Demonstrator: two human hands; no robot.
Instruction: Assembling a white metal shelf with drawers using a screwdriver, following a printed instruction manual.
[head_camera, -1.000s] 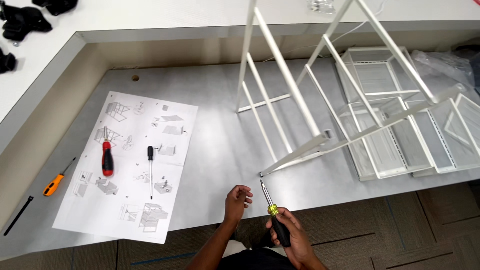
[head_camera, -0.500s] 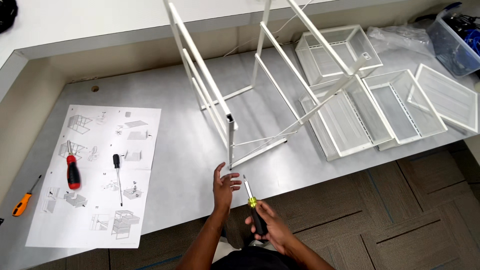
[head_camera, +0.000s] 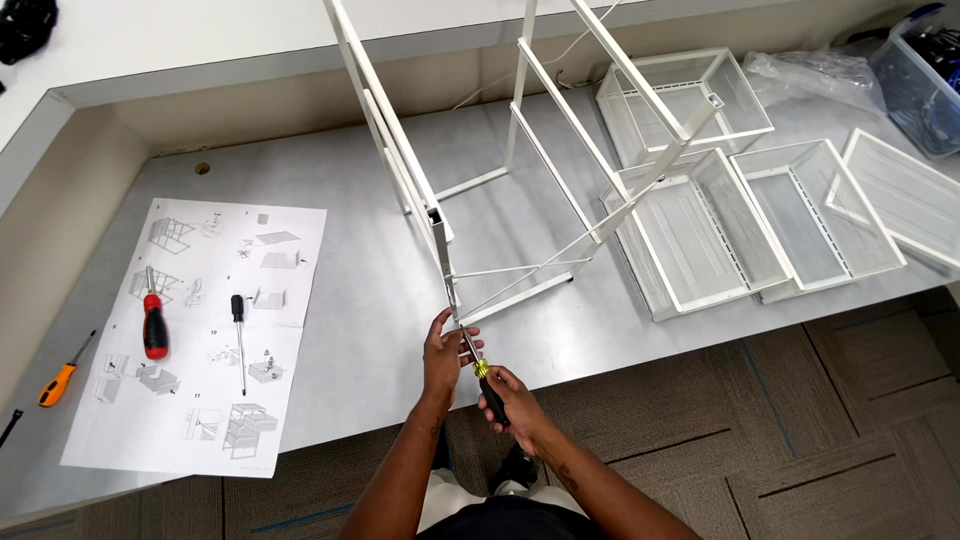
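Observation:
A white metal frame (head_camera: 520, 140) of thin bars stands tilted on the grey table (head_camera: 380, 300). My left hand (head_camera: 442, 350) grips the bottom end of its nearest upright post at the table's front edge. My right hand (head_camera: 508, 398) holds a screwdriver (head_camera: 482, 376) with a black and yellow handle. Its shaft points up at the foot of that post, right beside my left hand.
A printed instruction sheet (head_camera: 200, 330) lies at the left with a red-handled screwdriver (head_camera: 154, 326) and a slim black screwdriver (head_camera: 239, 340) on it. An orange screwdriver (head_camera: 60, 376) lies further left. Several white mesh baskets (head_camera: 760, 220) sit at the right, a blue bin (head_camera: 920, 80) beyond.
My view has shifted and the frame has swung upright toward me. My left hand rose from the table edge and took hold of the post's lower end. The screwdriver moved up to it.

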